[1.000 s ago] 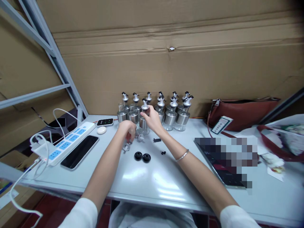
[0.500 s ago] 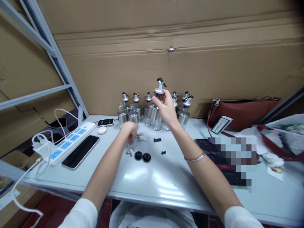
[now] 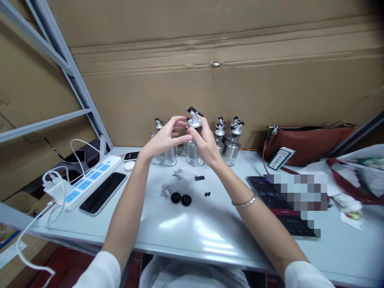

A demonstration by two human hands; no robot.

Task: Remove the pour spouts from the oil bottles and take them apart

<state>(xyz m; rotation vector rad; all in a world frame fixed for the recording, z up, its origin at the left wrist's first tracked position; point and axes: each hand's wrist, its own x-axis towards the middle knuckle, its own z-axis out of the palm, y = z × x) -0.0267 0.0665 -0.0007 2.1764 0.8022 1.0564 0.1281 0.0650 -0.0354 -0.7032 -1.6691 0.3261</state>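
Observation:
A glass oil bottle with a steel sleeve (image 3: 193, 154) stands upright at the middle of the row, topped by a silver pour spout with a black flip lever (image 3: 195, 120). My right hand (image 3: 207, 143) grips its neck just under the spout. From the left, my left hand (image 3: 166, 138) comes close with fingers apart and thumb at the neck; nothing shows in it. Two pale grey spout pieces (image 3: 165, 190) lie in front. Beside them sit two round black stoppers (image 3: 186, 200), a flat black lever part (image 3: 199, 178) and tiny black pieces (image 3: 207, 194).
Several similar bottles (image 3: 231, 148) line the back by the cardboard wall (image 3: 234, 96). At left are a power strip (image 3: 87, 182), a phone (image 3: 103, 194) and a round white case (image 3: 129, 166). A tablet with a timer (image 3: 270, 196) and a brown bag (image 3: 306, 146) are at right.
My right hand lifted the bottle and moved it rightward, then brought it back left and lower. My left hand let go of a grey spout piece and rose toward the bottle's neck.

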